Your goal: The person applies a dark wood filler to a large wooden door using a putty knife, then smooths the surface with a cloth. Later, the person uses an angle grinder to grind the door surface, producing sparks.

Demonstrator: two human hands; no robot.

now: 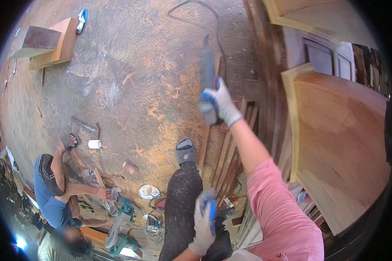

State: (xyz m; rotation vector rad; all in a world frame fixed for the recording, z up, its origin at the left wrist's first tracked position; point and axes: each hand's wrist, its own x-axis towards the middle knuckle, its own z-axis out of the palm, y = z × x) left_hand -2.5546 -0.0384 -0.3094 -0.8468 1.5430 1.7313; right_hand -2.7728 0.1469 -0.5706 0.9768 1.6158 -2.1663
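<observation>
My right hand (224, 104), in a white glove with blue finger coating, is wrapped around a long grey corded power tool (207, 69). The tool is blurred, so its exact kind cannot be made out. A dark cord (220, 32) runs from near its far end across the ground. My left hand (201, 228), gloved the same way, is low beside my dark trouser leg. Motion smears its fingers, and I cannot tell whether the grey patch at their tips is a held object. Beneath the tool, long wooden strips (224, 152) lie on the ground.
At lower left a person in blue (52, 191) crouches, one hand (105, 194) among green power tools (119, 243) and cords. A white can (94, 144) and a shiny disc (149, 192) lie nearby. Large wooden panels (339, 135) stand at right; wooden boxes (59, 45) at far left.
</observation>
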